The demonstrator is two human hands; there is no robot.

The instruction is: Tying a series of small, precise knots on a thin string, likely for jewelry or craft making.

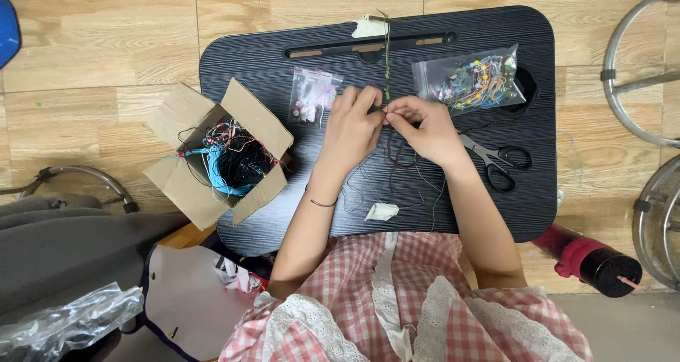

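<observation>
Both hands meet over the middle of a black lap table [269, 57]. My left hand [352, 127] and my right hand [423, 127] pinch thin cords [397, 153] between their fingertips. A green braided cord [387, 64] runs from the fingers up to a piece of tape [370, 27] at the table's far edge. Loose dark thread ends trail down toward me, past a small scrap of tape [382, 211].
A cardboard box [185, 181] of tangled cords hangs over the table's left edge. Two clear bags lie at the back, a small bag [313, 94] and a bag of coloured beads [476, 78]. Black scissors [499, 162] rest to the right. A red and black cylinder [591, 259] lies on the floor.
</observation>
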